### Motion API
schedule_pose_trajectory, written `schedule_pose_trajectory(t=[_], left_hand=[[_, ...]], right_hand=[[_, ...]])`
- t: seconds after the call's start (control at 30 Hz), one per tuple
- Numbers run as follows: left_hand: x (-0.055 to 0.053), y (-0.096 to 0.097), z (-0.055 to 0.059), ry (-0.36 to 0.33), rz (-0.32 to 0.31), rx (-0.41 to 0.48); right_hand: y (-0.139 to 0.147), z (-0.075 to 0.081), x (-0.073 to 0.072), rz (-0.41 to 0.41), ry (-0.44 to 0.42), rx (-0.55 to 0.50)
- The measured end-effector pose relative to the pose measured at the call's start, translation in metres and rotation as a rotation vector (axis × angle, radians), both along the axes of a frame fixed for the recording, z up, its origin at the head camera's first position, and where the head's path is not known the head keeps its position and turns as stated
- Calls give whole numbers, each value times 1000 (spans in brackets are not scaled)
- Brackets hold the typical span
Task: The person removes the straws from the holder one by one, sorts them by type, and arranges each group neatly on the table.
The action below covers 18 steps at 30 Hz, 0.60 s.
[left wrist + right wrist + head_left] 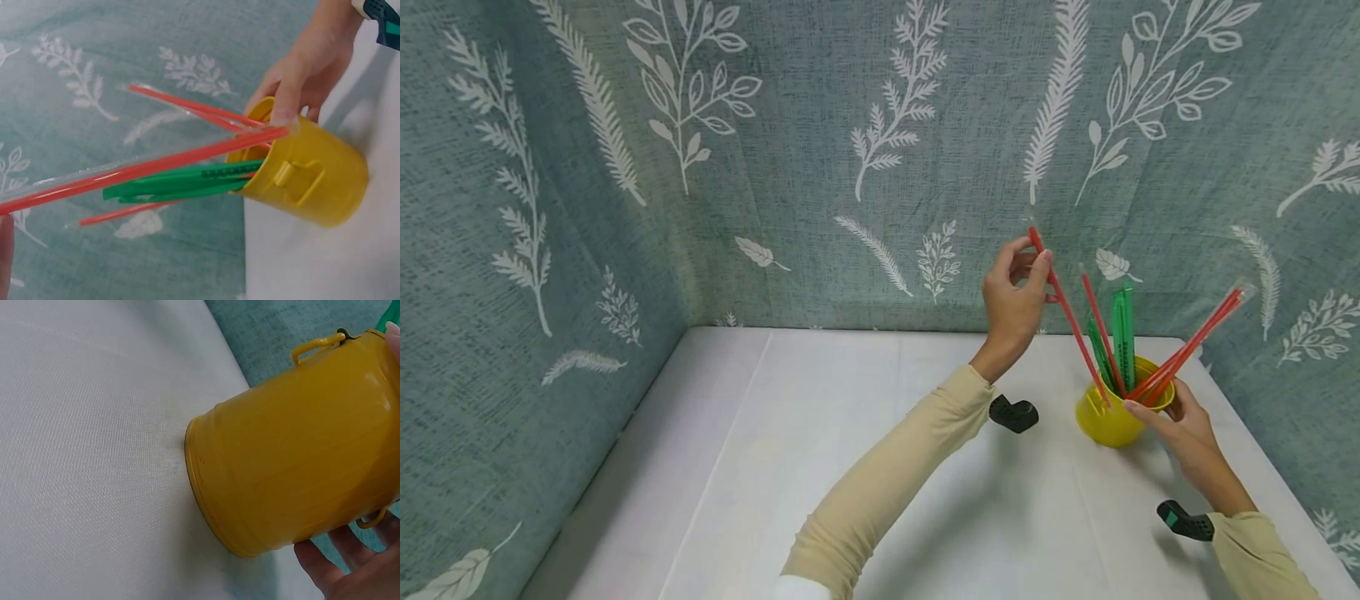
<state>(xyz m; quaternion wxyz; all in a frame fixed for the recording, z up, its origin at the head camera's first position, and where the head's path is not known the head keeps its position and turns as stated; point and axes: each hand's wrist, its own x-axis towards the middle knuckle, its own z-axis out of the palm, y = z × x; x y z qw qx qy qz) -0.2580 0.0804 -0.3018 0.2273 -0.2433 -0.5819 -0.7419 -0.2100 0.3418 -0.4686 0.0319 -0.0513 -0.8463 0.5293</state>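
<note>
Up at the back, my left hand [1015, 296] pinches a red straw [1070, 315] in a clear wrapper between thumb and fingers. The straw slants down to the right, its lower end in front of the rim of a yellow bucket [1108, 421]. My right hand [1187, 437] holds this bucket at its right side, thumb at the rim. Small loop handles [315, 347] show on the bucket in the right wrist view. Several other red straws [1198, 337] lean out of it, with several green wrapped sticks [1123, 333] among them. Their lower ends are hidden inside.
A white cloth [760, 467] covers the table. Green leaf-patterned fabric [805, 167] hangs behind it and along both sides. Black devices sit by the wrists, one at the left wrist [1013, 414] and one at the right wrist [1185, 521].
</note>
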Motion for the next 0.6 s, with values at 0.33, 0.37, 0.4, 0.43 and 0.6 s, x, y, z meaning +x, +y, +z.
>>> schedule_pose_trajectory(t=[0.33, 0.37, 0.4, 0.43, 0.6], left_hand=[[-4, 0, -9, -95, -34, 15], [-5, 0, -11, -112, -40, 17], [-6, 1, -13, -129, -43, 16], [-6, 1, -15, -145, -47, 16], [-8, 3, -24, -215, -57, 19]], right_hand=[[1, 1, 1, 12, 29, -16], [2, 0, 1, 5, 25, -11], [2, -2, -1, -2, 19, -5], [3, -4, -1, -11, 14, -5], [0, 0, 1, -4, 25, -12]])
